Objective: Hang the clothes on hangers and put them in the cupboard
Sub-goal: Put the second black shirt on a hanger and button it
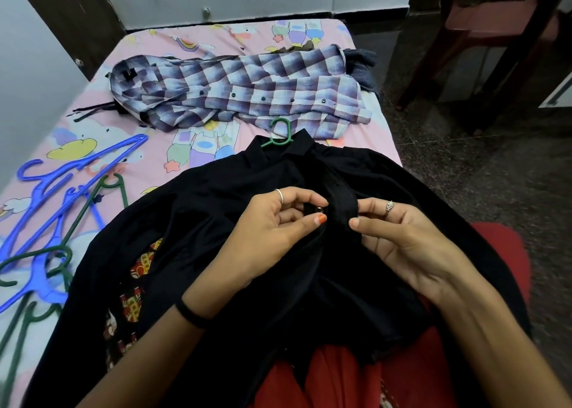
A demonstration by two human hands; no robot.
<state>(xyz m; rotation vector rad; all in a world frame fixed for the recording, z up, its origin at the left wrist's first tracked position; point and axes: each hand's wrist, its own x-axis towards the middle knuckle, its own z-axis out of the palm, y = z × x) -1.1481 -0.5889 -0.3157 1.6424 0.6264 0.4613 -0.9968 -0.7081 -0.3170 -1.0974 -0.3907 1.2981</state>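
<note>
On the bed (365, 135), your left hand (272, 237) pinched the button (319, 212) and your right hand (402, 240) pinched the black shirt (216, 209); the button could have slipped.

**One head camera looking down over the bed**

A single wide-angle camera is sitting on the person's head, facing forward and down. It is looking from close above at the pink cartoon-print bed sheet (216, 45), taking in the white wall behind and the speckled dark stone floor (464, 166) at right. No second view is sharing the scene.
</note>
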